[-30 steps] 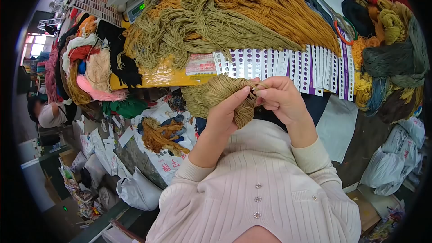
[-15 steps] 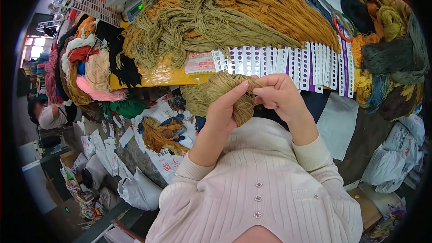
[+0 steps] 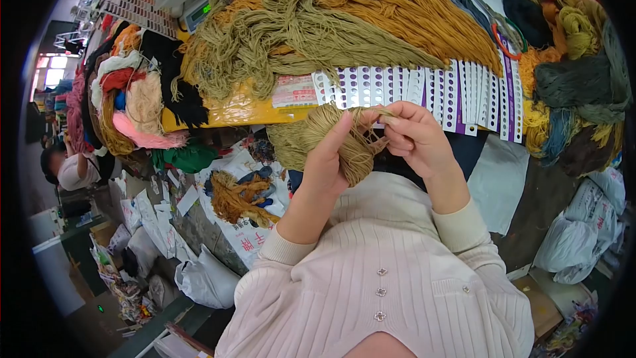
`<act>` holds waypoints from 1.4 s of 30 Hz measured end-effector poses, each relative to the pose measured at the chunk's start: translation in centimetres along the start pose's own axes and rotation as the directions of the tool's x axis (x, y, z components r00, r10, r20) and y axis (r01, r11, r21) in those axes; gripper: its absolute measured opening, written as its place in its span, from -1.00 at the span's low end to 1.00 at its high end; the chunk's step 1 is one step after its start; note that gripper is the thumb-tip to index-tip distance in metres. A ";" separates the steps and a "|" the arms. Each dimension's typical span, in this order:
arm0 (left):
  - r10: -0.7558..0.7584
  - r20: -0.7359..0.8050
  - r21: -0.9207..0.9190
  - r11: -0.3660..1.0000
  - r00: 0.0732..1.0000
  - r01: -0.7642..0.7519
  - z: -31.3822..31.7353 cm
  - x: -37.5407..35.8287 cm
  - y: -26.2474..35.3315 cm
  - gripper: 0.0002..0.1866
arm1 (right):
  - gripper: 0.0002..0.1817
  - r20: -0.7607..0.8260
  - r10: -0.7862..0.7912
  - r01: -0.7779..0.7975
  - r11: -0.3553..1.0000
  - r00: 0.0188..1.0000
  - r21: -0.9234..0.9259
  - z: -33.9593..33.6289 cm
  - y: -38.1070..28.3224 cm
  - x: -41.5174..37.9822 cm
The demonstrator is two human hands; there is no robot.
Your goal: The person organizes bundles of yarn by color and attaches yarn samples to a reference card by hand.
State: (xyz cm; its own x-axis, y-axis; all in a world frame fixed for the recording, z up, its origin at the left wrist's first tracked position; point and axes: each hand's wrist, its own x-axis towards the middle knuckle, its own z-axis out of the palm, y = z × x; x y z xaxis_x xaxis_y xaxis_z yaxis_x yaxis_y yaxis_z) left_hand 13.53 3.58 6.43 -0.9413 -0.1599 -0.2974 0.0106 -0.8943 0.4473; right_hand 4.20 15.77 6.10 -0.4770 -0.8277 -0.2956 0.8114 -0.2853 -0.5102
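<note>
A bundle of olive-tan thread (image 3: 308,134) is in my left hand (image 3: 329,156), whose thumb lies over its near side. Looped ends of the bundle hang past that hand on the right. My right hand (image 3: 417,134) pinches a few strands at the bundle's upper right, and these stretch between the two hands. Both hands are in front of the table edge, close to my body. Just beyond them, a green-tan pile of thread (image 3: 298,43) lies beside a larger ochre pile (image 3: 371,0).
Punched white cards (image 3: 424,96) line the table edge. Orange-handled scissors (image 3: 493,20) lie at the right, near more coloured skeins (image 3: 576,79). A scale (image 3: 199,10) stands at the back left. Thread scraps (image 3: 242,195) and plastic bags (image 3: 207,278) are below; another person (image 3: 73,169) is far left.
My right hand has drawn strands out from the bundle, leaving a wider gap between the hands. My left thumb has lifted away from the right fingers.
</note>
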 end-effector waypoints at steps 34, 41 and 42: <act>0.030 0.054 0.233 0.972 0.998 -0.042 0.8 -0.5 -0.1 -0.53 | -0.85 -0.021 0.068 -0.069 0.993 0.998 -0.101 1.0 -0.2 -0.3; -0.021 0.106 0.302 0.953 0.994 -0.012 0.8 -0.5 0.0 -0.42 | -0.91 -0.130 0.058 -0.094 0.951 0.990 -0.293 2.4 0.0 -0.2; -0.029 0.115 0.292 0.957 0.993 -0.006 0.8 -0.5 0.0 -0.41 | -0.92 -0.134 0.059 -0.095 0.954 0.989 -0.284 2.5 0.0 -0.2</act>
State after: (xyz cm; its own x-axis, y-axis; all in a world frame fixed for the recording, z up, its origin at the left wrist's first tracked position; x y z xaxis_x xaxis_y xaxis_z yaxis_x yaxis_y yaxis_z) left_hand 13.72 3.98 7.23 -0.9738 -0.0851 -0.2110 -0.0824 -0.7326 0.6756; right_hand 5.12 14.74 8.18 -0.4692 -0.7711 -0.4304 0.7234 -0.0561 -0.6881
